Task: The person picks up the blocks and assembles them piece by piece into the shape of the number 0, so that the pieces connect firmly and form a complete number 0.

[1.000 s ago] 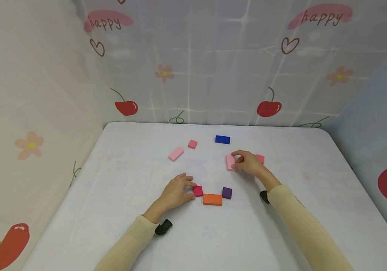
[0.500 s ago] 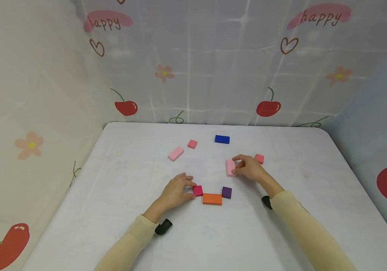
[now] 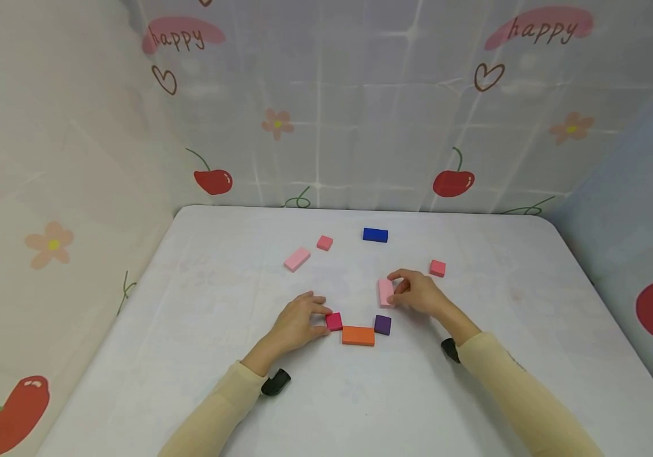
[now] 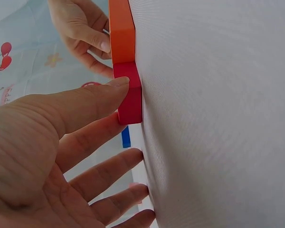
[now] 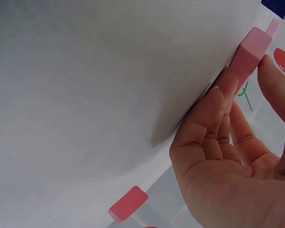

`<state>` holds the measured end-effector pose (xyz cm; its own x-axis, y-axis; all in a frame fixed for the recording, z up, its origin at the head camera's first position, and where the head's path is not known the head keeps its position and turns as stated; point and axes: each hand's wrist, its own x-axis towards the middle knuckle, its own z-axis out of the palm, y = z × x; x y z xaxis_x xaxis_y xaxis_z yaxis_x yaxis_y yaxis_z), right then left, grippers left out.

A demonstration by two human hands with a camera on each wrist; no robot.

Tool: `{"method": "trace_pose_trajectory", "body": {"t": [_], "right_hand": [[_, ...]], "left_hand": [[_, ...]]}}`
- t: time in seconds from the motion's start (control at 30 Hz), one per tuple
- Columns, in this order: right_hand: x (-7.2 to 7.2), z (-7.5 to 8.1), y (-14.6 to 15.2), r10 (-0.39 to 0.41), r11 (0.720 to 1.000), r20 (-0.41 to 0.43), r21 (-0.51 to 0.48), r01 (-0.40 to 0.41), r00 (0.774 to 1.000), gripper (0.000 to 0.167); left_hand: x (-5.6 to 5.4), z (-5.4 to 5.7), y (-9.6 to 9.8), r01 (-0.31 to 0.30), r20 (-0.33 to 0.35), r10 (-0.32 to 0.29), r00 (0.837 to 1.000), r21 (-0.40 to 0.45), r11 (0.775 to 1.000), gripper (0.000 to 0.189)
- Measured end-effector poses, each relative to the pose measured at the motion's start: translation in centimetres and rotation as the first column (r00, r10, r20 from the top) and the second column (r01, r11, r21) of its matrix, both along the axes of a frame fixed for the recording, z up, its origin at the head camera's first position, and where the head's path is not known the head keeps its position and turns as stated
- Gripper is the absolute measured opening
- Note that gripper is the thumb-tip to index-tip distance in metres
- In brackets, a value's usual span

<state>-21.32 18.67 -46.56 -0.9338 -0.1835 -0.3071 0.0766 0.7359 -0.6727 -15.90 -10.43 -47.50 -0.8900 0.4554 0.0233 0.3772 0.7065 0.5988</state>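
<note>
Thumb and index finger of my left hand (image 3: pixel 300 322) pinch a small crimson block (image 3: pixel 334 322); the other fingers spread out, their tips at the tabletop in the left wrist view. Against the crimson block sits a longer orange block (image 3: pixel 358 336), and a purple block (image 3: pixel 382 325) adjoins its right upper corner. My right hand (image 3: pixel 419 293) grips a light pink oblong block (image 3: pixel 386 293) between thumb and fingers, just above the purple block in the head view. In the right wrist view the pink block (image 5: pixel 252 52) lies close along the table surface.
Farther back on the white table (image 3: pixel 235 266) lie a blue block (image 3: pixel 375 235), a small coral block (image 3: pixel 324 243) and another light pink oblong block (image 3: pixel 297 259). A second coral block (image 3: pixel 437 268) is beyond the right hand. Printed cloth hangs behind and at both sides.
The right hand has brought the light pink block nearer along the table, toward the purple block, uncovering the coral block behind it. The left hand and the crimson block stay in place.
</note>
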Motion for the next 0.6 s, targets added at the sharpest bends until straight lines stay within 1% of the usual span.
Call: {"method": "trace_pose_trajectory", "body": {"t": [0.33, 0.6], "right_hand": [[0.63, 0.10, -0.40, 0.020, 1.000, -0.018, 0.007, -0.020, 1.000, 0.052], [0.97, 0.14, -0.39, 0.050, 0.999, -0.042, -0.001, -0.051, 0.998, 0.052]], "left_hand": [[0.03, 0.02, 0.00, 0.001, 0.006, -0.001, 1.000, 0.001, 1.000, 0.031], [-0.04, -0.31, 0.03, -0.004, 0.002, 0.004, 1.000, -0.005, 1.000, 0.031]]}}
